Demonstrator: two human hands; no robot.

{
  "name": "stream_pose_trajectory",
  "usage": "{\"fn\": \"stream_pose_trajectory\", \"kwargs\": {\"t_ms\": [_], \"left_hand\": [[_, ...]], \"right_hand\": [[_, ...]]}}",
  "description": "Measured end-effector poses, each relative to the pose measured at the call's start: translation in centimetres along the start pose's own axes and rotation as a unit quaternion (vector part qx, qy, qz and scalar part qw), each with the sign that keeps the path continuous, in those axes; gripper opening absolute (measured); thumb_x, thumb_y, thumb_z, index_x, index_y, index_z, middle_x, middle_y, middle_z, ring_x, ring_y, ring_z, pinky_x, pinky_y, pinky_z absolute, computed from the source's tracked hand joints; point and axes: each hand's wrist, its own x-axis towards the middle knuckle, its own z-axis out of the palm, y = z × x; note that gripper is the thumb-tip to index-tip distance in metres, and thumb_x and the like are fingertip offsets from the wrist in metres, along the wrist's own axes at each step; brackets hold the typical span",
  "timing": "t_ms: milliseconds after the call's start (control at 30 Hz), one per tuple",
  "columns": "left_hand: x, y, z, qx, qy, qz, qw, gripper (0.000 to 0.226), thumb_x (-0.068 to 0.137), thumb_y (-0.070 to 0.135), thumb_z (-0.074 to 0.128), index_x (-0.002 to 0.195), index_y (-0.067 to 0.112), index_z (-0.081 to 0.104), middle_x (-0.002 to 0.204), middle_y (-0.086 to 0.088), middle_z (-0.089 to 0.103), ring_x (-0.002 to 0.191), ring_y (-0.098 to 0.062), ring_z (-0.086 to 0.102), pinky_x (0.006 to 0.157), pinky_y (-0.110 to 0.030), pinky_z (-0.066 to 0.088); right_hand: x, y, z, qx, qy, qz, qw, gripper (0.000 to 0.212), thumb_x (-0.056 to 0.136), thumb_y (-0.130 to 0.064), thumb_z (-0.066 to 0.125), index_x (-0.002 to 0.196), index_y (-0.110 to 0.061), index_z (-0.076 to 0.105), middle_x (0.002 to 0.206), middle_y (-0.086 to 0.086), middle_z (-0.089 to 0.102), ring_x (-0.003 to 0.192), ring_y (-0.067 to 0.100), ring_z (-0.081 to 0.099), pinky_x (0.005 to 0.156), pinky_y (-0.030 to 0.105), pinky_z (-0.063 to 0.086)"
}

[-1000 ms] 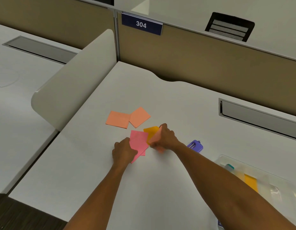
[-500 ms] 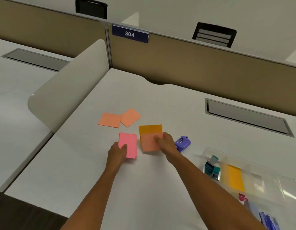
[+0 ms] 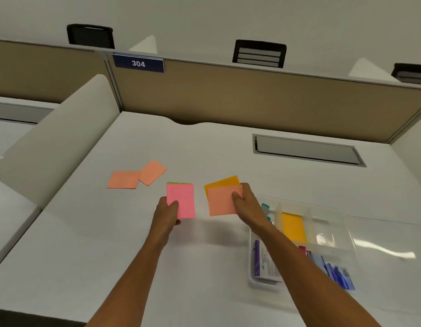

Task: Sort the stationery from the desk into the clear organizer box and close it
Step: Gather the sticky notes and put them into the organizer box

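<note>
Left hand (image 3: 167, 214) at centre frame, grip pinching a pink note pad (image 3: 181, 200) by its lower left corner, thumb on the pink face; thin green edge showing along the pad's top. Right hand (image 3: 246, 204) just right of centre, grip closed on a salmon note pad (image 3: 222, 201) with an orange note pad (image 3: 222, 181) fanned out behind it, thumb across the salmon face near its right edge. Both handfuls lifted off the white bench (image 3: 110, 256), apart from each other with bare surface between.

Left of centre, lying flat on the bench: two more salmon note sheets (image 3: 136, 177), corners touching or overlapping, the right one tilted. Nothing between them and the hands.

Lower right of frame: clear organizer box (image 3: 341, 232), lid not seen over it, divided into compartments. Orange sheets (image 3: 294, 228) in a middle compartment; teal-capped items (image 3: 266, 206) at the upper left corner, partly behind the right wrist; a purple-and-white packet (image 3: 263, 261) along the left side; blue packaging (image 3: 339, 272) at the lower right. Right forearm crossing over the box, hiding much of its near half.

Upper part of frame: tan partition wall (image 3: 228, 97) bearing a blue "304" plate (image 3: 138, 63); curved white side divider (image 3: 53, 147) at left; grey cable hatch (image 3: 308, 149) set in the bench at upper right.
</note>
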Motion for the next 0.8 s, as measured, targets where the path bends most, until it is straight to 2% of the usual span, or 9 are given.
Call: {"fn": "stream_pose_trajectory", "kwargs": {"t_ms": [67, 133, 200, 367, 467, 600, 800], "left_hand": [[-0.5, 0.8, 1.4, 0.000, -0.009, 0.003, 1.000, 0.023, 0.094, 0.016, 0.041, 0.117, 0.018, 0.046, 0.112, -0.007, 0.057, 0.095, -0.022, 0.057, 0.069, -0.032, 0.053], [-1.0, 1.6, 2.8, 0.001, -0.017, 0.009, 1.000, 0.022, 0.094, 0.016, 0.041, 0.115, 0.019, 0.045, 0.112, -0.006, 0.057, 0.094, -0.021, 0.057, 0.068, -0.032, 0.052], [-1.5, 2.2, 4.2, 0.002, -0.027, 0.017, 0.999, 0.021, 0.094, 0.016, 0.041, 0.115, 0.019, 0.045, 0.112, -0.005, 0.056, 0.093, -0.019, 0.056, 0.068, -0.032, 0.051], [-2.8, 3.1, 7.3, 0.003, -0.061, 0.039, 0.997, 0.024, 0.094, 0.016, 0.040, 0.117, 0.017, 0.047, 0.114, -0.005, 0.056, 0.097, -0.020, 0.057, 0.071, -0.032, 0.053], [-3.8, 3.4, 9.2, 0.026, -0.091, 0.055, 0.994, 0.024, 0.095, 0.017, 0.040, 0.118, 0.019, 0.045, 0.115, -0.004, 0.057, 0.097, -0.018, 0.057, 0.072, -0.032, 0.052], [-5.1, 3.8, 11.2, 0.061, -0.110, 0.074, 0.989, 0.020, 0.098, 0.019, 0.039, 0.118, 0.021, 0.042, 0.114, -0.004, 0.054, 0.094, -0.016, 0.055, 0.069, -0.028, 0.051], [-7.1, 4.2, 13.3, 0.082, -0.124, 0.082, 0.985, 0.022, 0.099, 0.019, 0.039, 0.121, 0.022, 0.038, 0.112, -0.002, 0.051, 0.097, -0.019, 0.054, 0.062, -0.022, 0.048]], "right_hand": [[-0.2, 0.5, -2.4, -0.030, 0.020, -0.020, 0.999, 0.020, 0.105, -0.027, 0.034, 0.123, -0.017, 0.037, 0.113, 0.006, 0.053, 0.095, 0.023, 0.056, 0.080, 0.038, 0.049], [-0.4, 1.1, -5.0, -0.066, 0.030, -0.051, 0.996, 0.011, 0.105, -0.021, 0.034, 0.115, -0.018, 0.037, 0.102, 0.009, 0.056, 0.083, 0.023, 0.056, 0.069, 0.034, 0.047], [-0.3, 1.8, -7.8, -0.110, 0.049, -0.072, 0.990, 0.009, 0.104, -0.018, 0.035, 0.111, -0.015, 0.041, 0.101, 0.009, 0.057, 0.082, 0.023, 0.056, 0.066, 0.034, 0.047], [0.3, 4.3, -13.3, -0.204, 0.091, -0.065, 0.973, 0.023, 0.104, -0.029, 0.039, 0.121, -0.016, 0.048, 0.120, 0.006, 0.058, 0.098, 0.024, 0.058, 0.082, 0.040, 0.054], [0.2, 5.7, -15.4, -0.279, 0.064, -0.037, 0.957, 0.029, 0.101, -0.019, 0.048, 0.129, -0.010, 0.047, 0.127, 0.011, 0.056, 0.105, 0.028, 0.059, 0.088, 0.038, 0.051], [-0.1, 7.6, -16.5, -0.357, 0.033, -0.011, 0.933, 0.038, 0.094, -0.010, 0.057, 0.130, -0.007, 0.046, 0.123, 0.013, 0.058, 0.102, 0.029, 0.060, 0.087, 0.038, 0.053], [-0.4, 9.8, -16.8, -0.399, 0.034, 0.023, 0.916, 0.040, 0.094, -0.015, 0.055, 0.131, -0.010, 0.043, 0.120, 0.011, 0.058, 0.101, 0.028, 0.060, 0.086, 0.039, 0.053]]}}
